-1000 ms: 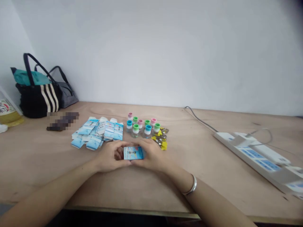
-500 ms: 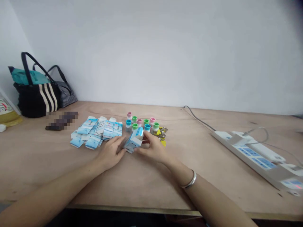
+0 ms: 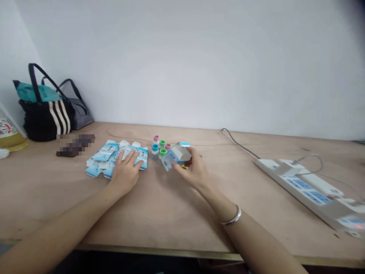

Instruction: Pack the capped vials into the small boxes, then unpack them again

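My right hand (image 3: 193,170) is closed on a small blue-and-white carton (image 3: 174,155), lifted and tilted just above the wooden table (image 3: 171,213). It is right in front of a cluster of little vials with pink, green and blue caps (image 3: 160,147), hiding some of them. My left hand (image 3: 125,171) lies flat with fingers spread on a heap of flattened blue-and-white cartons (image 3: 114,160) to the left of the vials. It holds nothing. A silver bangle (image 3: 232,219) is on my right wrist.
A black striped tote and a grey bag (image 3: 48,110) stand at the far left against the wall, with a yellow bottle (image 3: 8,135) beside them. A dark blurred object (image 3: 75,145) lies near the cartons. White power strips (image 3: 310,188) and a cable (image 3: 239,142) occupy the right side.
Both hands held the carton in front of me; my right hand has carried it up and right toward the vials, and my left hand has let go and moved left onto the flat cartons.
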### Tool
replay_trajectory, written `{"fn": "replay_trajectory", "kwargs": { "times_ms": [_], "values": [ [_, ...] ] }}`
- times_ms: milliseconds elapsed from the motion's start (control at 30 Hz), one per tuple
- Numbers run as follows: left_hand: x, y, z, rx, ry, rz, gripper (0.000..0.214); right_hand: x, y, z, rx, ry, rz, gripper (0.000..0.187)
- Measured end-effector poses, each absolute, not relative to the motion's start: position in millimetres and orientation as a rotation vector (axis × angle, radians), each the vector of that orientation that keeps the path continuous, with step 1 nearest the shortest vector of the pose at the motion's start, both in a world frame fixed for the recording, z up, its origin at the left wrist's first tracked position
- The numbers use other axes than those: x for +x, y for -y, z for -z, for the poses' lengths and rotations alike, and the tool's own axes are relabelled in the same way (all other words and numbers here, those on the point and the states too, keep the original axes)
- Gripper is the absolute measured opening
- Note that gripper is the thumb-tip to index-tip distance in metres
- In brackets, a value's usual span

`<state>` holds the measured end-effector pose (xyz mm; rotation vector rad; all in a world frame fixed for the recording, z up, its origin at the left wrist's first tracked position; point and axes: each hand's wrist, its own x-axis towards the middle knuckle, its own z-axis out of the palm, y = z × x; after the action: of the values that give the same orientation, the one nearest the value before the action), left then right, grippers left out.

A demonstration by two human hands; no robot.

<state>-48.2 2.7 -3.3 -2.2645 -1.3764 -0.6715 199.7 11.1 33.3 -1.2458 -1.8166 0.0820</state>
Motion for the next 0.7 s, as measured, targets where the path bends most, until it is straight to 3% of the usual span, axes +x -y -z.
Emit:
{"fn": "replay_trajectory", "kwargs": {
  "times_ms": [233,433,567,700],
  "values": [
    [-57.7,-18.1,9.5,-2.277,1.352,0.609,0.036,261.4,-45.8,-51.7,-1.593,1.507,0.377,0.063],
    [-57.4,-19.9,10.3,-2.298,1.381,0.735,0.035,293.4,-60.5,-42.2,-2.055,1.464,0.174,0.059],
    [-55.2,-18.4,6.0,-2.224,1.405,0.893,0.033,293.2,-63.3,-37.7,-2.041,1.556,0.033,0.066],
    [-59.8,-11.3,-7.4,-2.108,1.294,1.256,0.029,283.5,-59.1,-42.2,-1.873,1.465,0.222,0.075]
  ]
}}
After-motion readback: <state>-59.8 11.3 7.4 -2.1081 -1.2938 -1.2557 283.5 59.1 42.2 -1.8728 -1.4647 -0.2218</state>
